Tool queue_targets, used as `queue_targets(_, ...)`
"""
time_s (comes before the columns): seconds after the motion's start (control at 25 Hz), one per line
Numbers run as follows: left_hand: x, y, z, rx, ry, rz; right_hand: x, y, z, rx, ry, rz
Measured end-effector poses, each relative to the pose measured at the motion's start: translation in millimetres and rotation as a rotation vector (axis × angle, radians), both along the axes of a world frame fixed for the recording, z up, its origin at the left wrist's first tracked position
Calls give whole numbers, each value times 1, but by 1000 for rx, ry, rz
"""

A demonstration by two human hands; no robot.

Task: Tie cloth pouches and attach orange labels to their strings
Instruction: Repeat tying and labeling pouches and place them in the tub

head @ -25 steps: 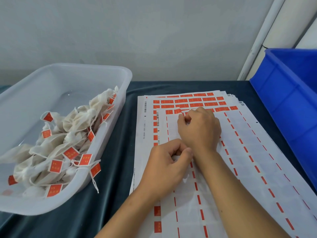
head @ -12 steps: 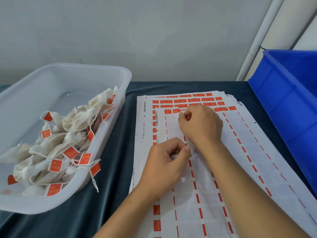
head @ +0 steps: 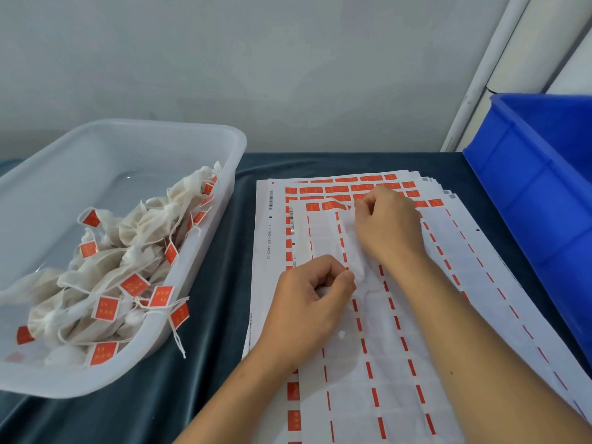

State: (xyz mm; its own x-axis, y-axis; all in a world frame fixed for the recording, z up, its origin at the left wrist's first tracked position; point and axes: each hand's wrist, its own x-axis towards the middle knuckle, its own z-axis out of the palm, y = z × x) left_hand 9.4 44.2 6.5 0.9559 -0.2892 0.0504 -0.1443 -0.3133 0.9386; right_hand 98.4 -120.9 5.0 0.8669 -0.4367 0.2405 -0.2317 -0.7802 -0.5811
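A white cloth pouch [head: 354,251] lies in the middle of the frame on top of the label sheets [head: 480,283], thin and crumpled, stretched between the two hands. The left hand [head: 312,302], lower centre, is curled into a loose fist and pinches the near end of the pouch between thumb and forefinger. The right hand [head: 389,224], just above it, has its fingers curled down at the pouch's far end; whether it pinches the cloth, the string or a label there, I cannot tell.

The sheets fan out in a stack across the dark blue tabletop [head: 205,363]. Most of the top sheet is bare white backing with thin orange strips left between the columns. Whole orange labels [head: 336,189] remain in rows along the upper edge and in a few spots down the left margin. A barcode and a line of small print run up the left margin; it reads something like "1-1 0802-1600 14458-55", though the digits are small.

At the left of the frame a translucent plastic tub [head: 230,187] holds a heap of finished pouches [head: 128,251], each off-white and gathered, with an orange tag [head: 105,308] on its string. One string hangs over the tub's near rim. The tags bear small yellow marks, too fine to read.

A blue plastic crate [head: 528,187] stands at the right edge.
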Motion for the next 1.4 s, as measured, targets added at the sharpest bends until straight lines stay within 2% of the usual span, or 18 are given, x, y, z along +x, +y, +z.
queue_targets(0.12,-1,1,1,-14,6,-4,2,-15,7,103,-63,-79)
queue_targets(0.28,-1,-1,1,-19,2,7,-11,-30,19,372,-151,-106)
queue_targets(0.48,3,0,1,-129,29,69,-52,-21,23,646,-144,0)
queue_targets(0.72,6,3,5,-206,69,133,-95,-7,16,876,-109,181)
queue_targets(1.12,8,3,7,-304,151,199,-111,-2,9,916,-197,316)
queue_targets(1.4,3,0,8,-261,32,127,-118,8,16,958,-214,407)
